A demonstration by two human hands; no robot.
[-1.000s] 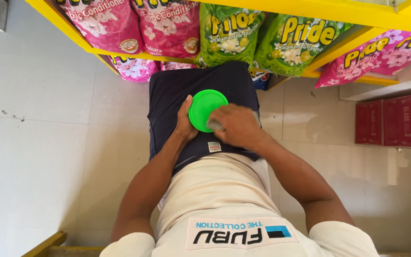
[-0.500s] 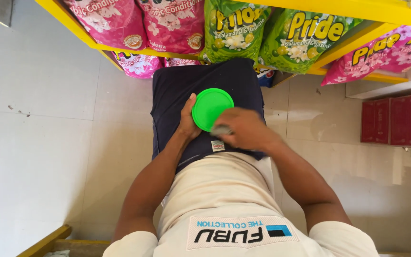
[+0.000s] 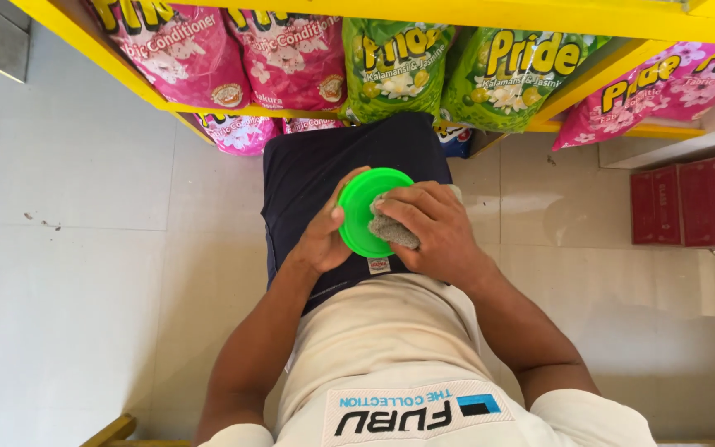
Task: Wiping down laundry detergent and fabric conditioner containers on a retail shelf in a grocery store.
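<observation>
Pale tiled floor [image 3: 68, 248], yellow shelf [image 3: 109, 62] of pink and green pouches ahead. Round bright-green plastic lid [image 3: 363, 207] over lap, on dark shorts. Left hand [image 3: 322, 236] fingers clamp lid rim; right hand [image 3: 432, 223] fingers press grey cloth pad [image 3: 393, 233] on lid face. Wiping looks midway. Lid glossy, no visible dirt; part under pad hidden.

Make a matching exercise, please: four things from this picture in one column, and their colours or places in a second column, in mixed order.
Things:
1. round lid
2. cloth
3. boxes
4. shelf

Descriptions:
A. dark red, on the floor at the right
B. bright green, held by the left hand
C. yellow, carrying pink and green bags
D. grey, under the right hand

Pairs: 1-B, 2-D, 3-A, 4-C
</observation>
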